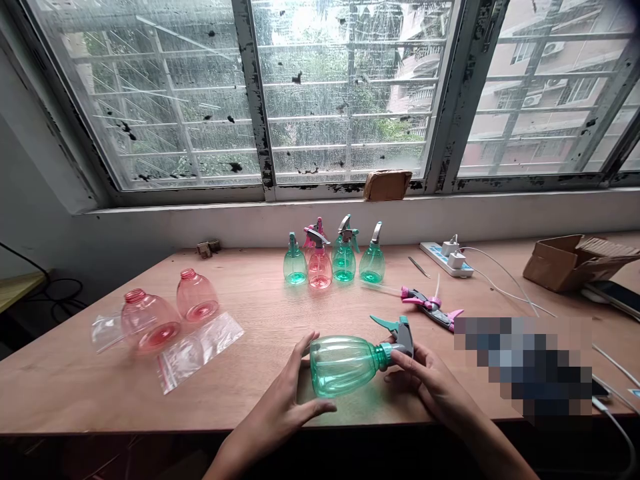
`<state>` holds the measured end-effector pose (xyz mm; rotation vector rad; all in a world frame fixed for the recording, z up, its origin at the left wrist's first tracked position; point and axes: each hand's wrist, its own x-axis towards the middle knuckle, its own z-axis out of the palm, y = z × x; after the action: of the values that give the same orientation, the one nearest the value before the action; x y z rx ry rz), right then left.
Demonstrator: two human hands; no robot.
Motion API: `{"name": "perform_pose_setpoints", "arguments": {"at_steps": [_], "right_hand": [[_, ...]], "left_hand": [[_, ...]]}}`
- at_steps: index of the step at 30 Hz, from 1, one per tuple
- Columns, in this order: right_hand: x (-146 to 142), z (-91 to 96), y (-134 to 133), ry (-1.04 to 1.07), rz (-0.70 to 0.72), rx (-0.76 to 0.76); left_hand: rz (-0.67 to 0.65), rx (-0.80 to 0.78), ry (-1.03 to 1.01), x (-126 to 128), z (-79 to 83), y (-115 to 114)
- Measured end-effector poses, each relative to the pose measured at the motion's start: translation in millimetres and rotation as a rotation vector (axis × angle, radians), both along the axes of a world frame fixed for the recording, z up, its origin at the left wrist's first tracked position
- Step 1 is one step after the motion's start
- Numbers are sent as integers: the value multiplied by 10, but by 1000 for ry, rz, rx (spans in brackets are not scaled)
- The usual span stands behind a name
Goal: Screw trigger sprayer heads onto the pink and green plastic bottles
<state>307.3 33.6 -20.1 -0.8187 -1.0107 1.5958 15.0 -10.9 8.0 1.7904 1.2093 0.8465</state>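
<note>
A green see-through spray bottle point(345, 363) lies on its side near the wooden table's point(260, 300) front edge, its grey and teal trigger head point(397, 331) pointing right. My left hand point(295, 390) cups the bottle's base with fingers curled round it. My right hand point(425, 377) pinches the neck and collar just below the trigger head.
Several assembled green and pink spray bottles point(330, 260) stand at the back. Two capless pink bottles point(167, 310) rest on clear plastic bags point(200, 350) at left. A loose pink trigger head point(430, 307), a power strip point(447, 259), cables and a cardboard box point(570, 261) are at right.
</note>
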Motion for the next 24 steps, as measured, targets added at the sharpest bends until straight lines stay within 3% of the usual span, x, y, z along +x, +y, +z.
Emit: {"name": "perform_pose_setpoints", "arguments": {"at_steps": [9, 24], "right_hand": [[13, -4, 11, 12, -16, -29], [30, -12, 17, 24, -4, -23]], "left_hand": [[-2, -42, -43, -25, 22, 14], [7, 28, 10, 20, 24, 28]]}}
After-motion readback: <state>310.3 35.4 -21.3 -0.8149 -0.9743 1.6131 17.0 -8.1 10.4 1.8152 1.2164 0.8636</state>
